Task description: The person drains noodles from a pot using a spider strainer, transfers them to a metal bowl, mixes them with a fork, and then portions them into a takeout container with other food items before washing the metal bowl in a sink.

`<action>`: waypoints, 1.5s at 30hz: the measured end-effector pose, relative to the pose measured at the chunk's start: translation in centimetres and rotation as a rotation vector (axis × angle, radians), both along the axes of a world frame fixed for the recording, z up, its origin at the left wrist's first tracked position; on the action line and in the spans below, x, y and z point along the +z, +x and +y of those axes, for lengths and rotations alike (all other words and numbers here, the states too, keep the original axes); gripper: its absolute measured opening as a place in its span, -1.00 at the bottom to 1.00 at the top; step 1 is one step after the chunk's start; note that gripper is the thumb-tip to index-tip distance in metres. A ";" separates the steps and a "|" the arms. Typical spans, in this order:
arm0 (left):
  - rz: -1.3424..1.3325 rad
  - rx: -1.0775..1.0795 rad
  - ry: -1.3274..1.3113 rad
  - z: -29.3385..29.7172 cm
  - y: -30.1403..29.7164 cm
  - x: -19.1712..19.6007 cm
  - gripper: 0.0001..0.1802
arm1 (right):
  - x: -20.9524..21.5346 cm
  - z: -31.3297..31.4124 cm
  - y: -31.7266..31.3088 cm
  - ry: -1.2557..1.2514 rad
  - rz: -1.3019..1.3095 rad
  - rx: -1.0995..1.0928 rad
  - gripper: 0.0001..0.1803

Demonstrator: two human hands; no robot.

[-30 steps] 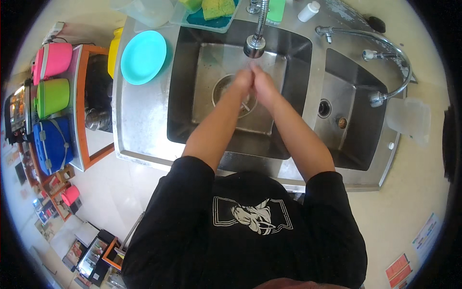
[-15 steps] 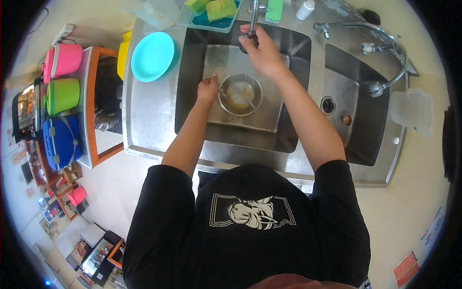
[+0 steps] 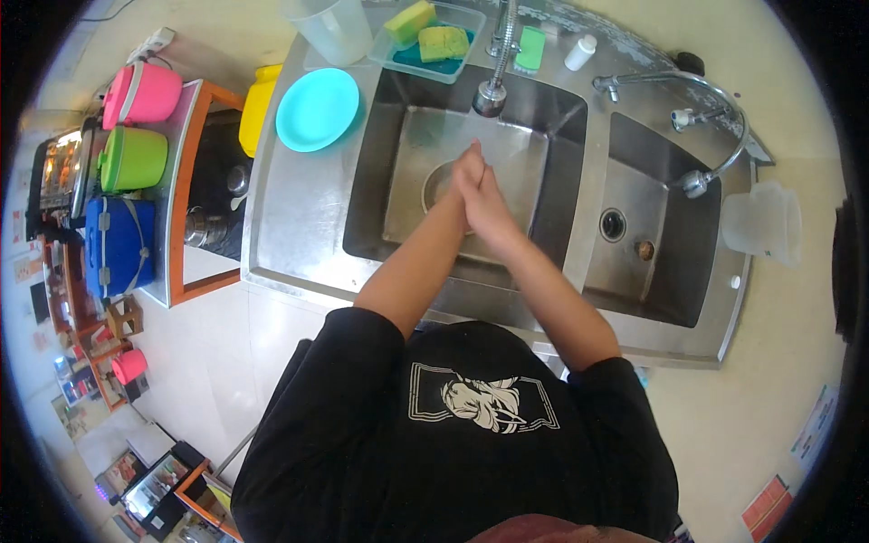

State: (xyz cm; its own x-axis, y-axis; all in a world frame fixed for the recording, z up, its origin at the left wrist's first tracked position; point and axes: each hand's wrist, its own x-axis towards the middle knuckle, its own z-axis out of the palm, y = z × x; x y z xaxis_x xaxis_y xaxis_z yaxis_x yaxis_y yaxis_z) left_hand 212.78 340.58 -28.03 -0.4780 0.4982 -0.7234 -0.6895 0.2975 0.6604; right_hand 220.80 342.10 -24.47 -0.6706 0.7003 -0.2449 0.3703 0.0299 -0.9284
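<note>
Over the large sink basin [image 3: 558, 136], my left hand [image 3: 467, 170] and my right hand [image 3: 487, 201] are pressed against each other. Their fingers point toward the far side, stretched out rather than curled, and no object shows between them. Beneath them a round metal bowl [image 3: 428, 187] sits on the basin floor. My hands and left forearm cover most of it, hiding its contents. Just beyond my fingertips hangs the spring-hose faucet [image 3: 490, 98], which neither hand touches.
A turquoise plate [image 3: 317, 110] lies on the left counter. Behind the basin are a clear tub [image 3: 385, 56] with yellow-green sponges [image 3: 444, 43], a green brush [image 3: 529, 49] and a white bottle [image 3: 580, 52]. A curved faucet [image 3: 740, 118] overhangs the smaller right basin [image 3: 634, 258].
My right hand has let go of the faucet head and come down toward me. My left hand has moved right from beside the bowl, and the two hands now meet above it.
</note>
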 end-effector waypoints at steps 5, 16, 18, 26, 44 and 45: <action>-0.166 -0.099 0.101 -1.7 3.3 5.5 -0.09 | 3.0 2.1 0.2 -0.802 0.118 -0.394 -0.16; 0.270 -0.146 0.043 3.1 -3.6 -0.6 -0.59 | -3.0 4.4 -3.0 -0.816 0.374 -0.213 -0.59; 0.194 0.215 0.152 3.8 -3.5 -3.3 -0.80 | -1.7 4.1 -3.3 -0.797 0.238 -0.343 -0.74; 0.126 0.043 0.133 5.6 -5.6 -3.0 -0.89 | -3.0 7.9 -4.3 -0.644 0.333 -0.490 -0.82; 0.753 -0.832 -0.680 -6.0 -8.6 -21.6 -0.46 | -23.0 -0.4 2.2 0.444 -0.875 0.605 -0.74; 0.752 -0.856 -0.678 -5.0 -8.5 -22.3 -0.46 | -23.7 0.1 2.0 0.408 -0.918 0.622 -0.74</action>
